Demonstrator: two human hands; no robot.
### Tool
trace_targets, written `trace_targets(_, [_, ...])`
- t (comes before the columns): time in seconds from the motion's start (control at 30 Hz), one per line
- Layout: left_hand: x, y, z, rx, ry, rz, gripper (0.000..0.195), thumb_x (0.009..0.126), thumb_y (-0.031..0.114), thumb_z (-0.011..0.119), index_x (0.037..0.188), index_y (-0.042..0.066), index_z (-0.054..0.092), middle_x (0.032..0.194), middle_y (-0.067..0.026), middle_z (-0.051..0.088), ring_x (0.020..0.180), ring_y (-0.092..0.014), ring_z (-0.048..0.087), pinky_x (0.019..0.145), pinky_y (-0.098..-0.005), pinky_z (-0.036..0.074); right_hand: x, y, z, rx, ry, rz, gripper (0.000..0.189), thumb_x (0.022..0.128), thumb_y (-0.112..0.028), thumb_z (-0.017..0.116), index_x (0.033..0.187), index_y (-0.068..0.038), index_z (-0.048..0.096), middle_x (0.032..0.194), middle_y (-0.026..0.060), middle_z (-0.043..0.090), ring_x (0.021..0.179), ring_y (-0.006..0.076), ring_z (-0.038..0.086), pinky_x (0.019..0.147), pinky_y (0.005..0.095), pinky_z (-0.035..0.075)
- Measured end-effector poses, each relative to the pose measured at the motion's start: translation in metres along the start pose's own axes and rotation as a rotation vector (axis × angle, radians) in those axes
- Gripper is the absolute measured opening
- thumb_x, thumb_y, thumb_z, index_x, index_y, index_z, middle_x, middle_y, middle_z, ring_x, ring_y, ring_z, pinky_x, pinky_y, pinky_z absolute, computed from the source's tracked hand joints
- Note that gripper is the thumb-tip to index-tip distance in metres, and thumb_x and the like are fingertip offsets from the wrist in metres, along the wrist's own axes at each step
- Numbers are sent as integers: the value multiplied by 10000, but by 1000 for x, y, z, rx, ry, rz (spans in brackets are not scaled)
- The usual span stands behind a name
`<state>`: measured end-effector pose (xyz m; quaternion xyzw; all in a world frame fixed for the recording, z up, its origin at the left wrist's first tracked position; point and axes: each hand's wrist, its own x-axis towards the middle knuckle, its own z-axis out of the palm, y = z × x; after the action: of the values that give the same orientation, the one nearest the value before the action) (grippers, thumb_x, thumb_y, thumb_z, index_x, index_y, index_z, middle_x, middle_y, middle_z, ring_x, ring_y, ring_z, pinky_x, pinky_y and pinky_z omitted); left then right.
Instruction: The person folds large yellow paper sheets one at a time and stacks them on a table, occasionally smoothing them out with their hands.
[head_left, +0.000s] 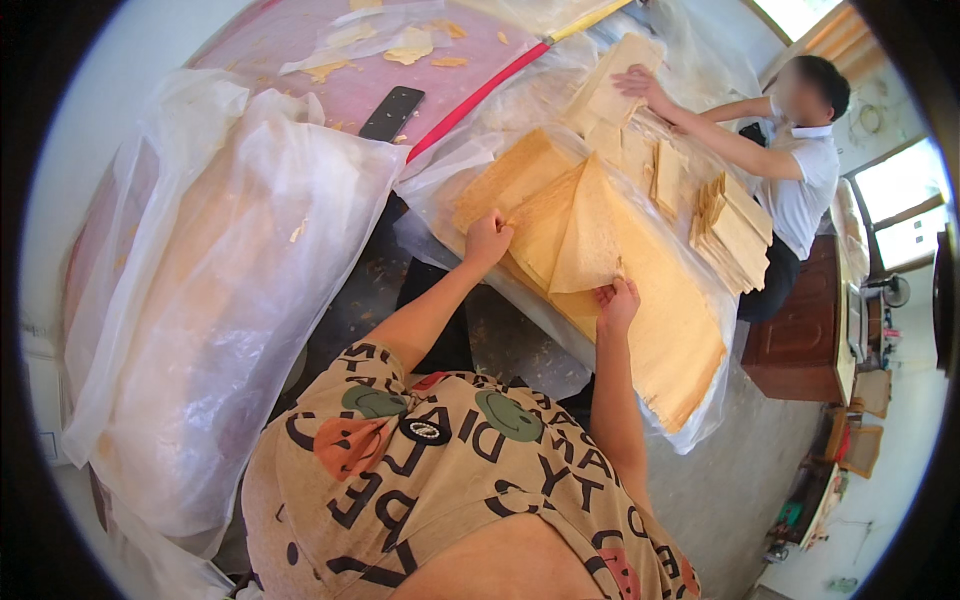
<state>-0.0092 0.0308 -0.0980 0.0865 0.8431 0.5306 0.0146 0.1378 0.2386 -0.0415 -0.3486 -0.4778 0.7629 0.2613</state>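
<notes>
A thin, yellowish-tan sheet (589, 225) stands creased and partly lifted between my hands. My left hand (489, 238) pinches its near left edge. At its lower right corner, the fingers of my right hand (619, 304) are closed on the sheet. Beneath it spreads a wide layer of similar tan sheets (667, 330), the number of which I cannot tell. These rest on clear plastic film (694, 431) that covers the work table. The far left part of the layer is a darker brown (517, 176).
Across the table a person in a white shirt (806, 161) handles pale sheets (619, 82). Folded sheets are stacked (731, 232) near them. A plastic-covered pile (247, 300) lies left. Behind it are a phone (391, 114) and a red-and-yellow strip (480, 97). A wooden cabinet (795, 330) stands right.
</notes>
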Motion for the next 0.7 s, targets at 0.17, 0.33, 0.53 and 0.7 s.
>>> trace_targets(0.17, [-17,80,-7,99,97,747,308,763,41,547,1069,4,534,1173,-176,544,1067,-339,525,899,-401,439,3,14,-4,-39,-47,-35,52,879,-48,518,852,-69,557,753,31,610,603,124,581,558,269,507])
trace_targets(0.33, [-2,62,53,271,-182,667,381,806,35,486,1184,1,518,1311,-183,491,1230,-348,437,1001,-409,390,-10,3,18,-110,-176,-229,79,889,-69,533,821,-86,570,748,0,591,655,108,576,631,261,506])
trace_targets(0.53, [10,37,65,569,-131,704,390,843,137,472,1210,15,517,1336,-207,469,1279,-339,397,1022,-407,371,-41,-73,-32,-47,-23,-459,75,900,-61,518,912,-48,591,817,18,601,741,102,579,672,256,488])
trace_targets(0.7, [7,54,65,606,-262,622,426,835,134,484,1248,33,510,1353,-212,445,1293,-348,374,1024,-441,356,-55,-46,-165,197,276,-289,44,883,-66,513,891,-83,553,835,37,621,738,156,609,647,297,512])
